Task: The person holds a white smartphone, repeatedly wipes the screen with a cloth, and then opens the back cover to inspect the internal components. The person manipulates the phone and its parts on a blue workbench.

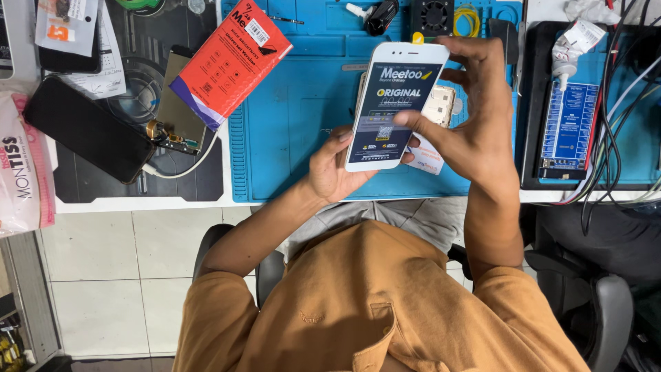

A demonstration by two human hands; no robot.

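Two hands on one white phone screen panel (394, 103) above the blue mat (296, 124): left hand (332, 169) grips its lower edge, right hand (475, 117) pinches its side, printed protective film still unpeeled.

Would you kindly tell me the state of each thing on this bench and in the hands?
White phone screen panel: held up over the blue mat, protective film on.
Left hand: gripping its lower edge.
Right hand: pinching its right side.
Red box: closed, lying flat.
Black phone: face down, dark.
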